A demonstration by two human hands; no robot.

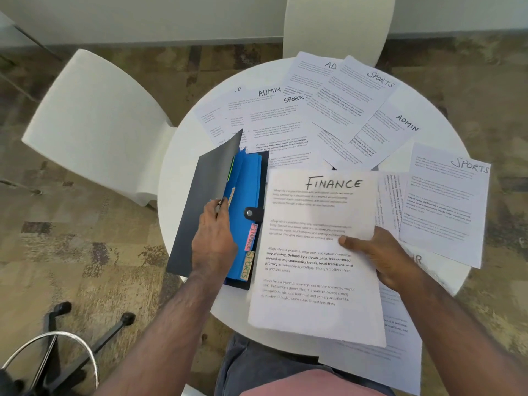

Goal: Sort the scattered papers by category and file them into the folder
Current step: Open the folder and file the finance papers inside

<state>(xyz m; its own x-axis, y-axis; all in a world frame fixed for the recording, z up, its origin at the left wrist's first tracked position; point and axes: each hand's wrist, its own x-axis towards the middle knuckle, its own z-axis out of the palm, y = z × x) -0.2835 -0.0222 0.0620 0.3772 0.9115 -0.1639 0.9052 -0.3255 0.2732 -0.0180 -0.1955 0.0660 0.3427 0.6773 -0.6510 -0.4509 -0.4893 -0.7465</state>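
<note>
A round white table (183, 155) on patterned carpet (85, 224), two white chairs drawn up at its far and left sides, and paper everywhere. Nearest the camera, the right hand (380, 257) grips the FINANCE sheet (317, 252) at its right edge, thumb pressed on the printed face, fingers curled out of sight underneath, the page lifted over the table's near rim and over more sheets beneath it. Just left of that, the left hand (213, 241) curls round the edge of the folder's dark cover (200, 201), holding it tilted open. There's the folder (245, 192), lying on the table's left part, blue dividers showing, tabs reading FINANCE and SPORTS along its right edge. To the right, a SPORTS sheet (448, 204) overhangs the table edge. Farther back, overlapping ADMIN and SPORTS sheets (337, 104) fan across the far half.
</note>
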